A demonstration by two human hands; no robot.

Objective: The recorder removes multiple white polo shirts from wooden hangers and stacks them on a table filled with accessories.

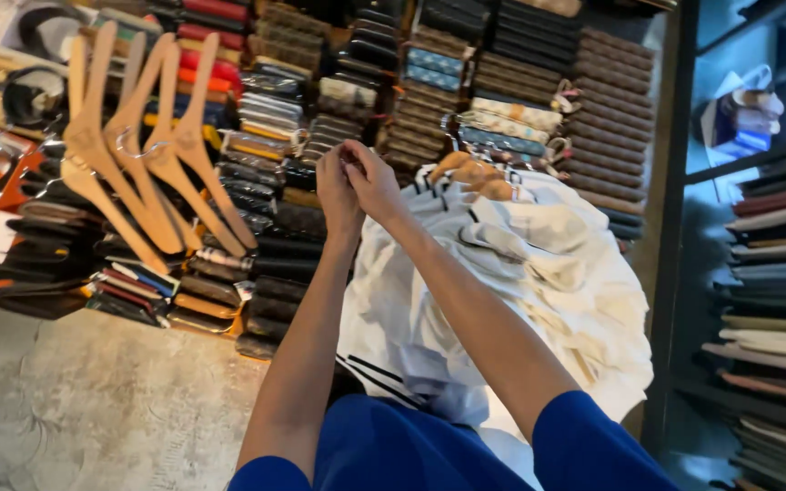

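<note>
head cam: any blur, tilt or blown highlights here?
Head view: frame is strongly tilted; the left hand and right hand, pressed together, are slightly soft; the empty wooden hangers are motion-smeared; the white garments run bright but keep their folds; the shelves at right sit in shadow.

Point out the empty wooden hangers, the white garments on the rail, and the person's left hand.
Empty wooden hangers (pixel 143 155): head view, on the sloping arm of a middle hanger.
White garments (pixel 539 264): head view, on the creased white cloth below the hanger shoulders.
Left hand (pixel 338 186): head view, on the back of the hand.
</note>
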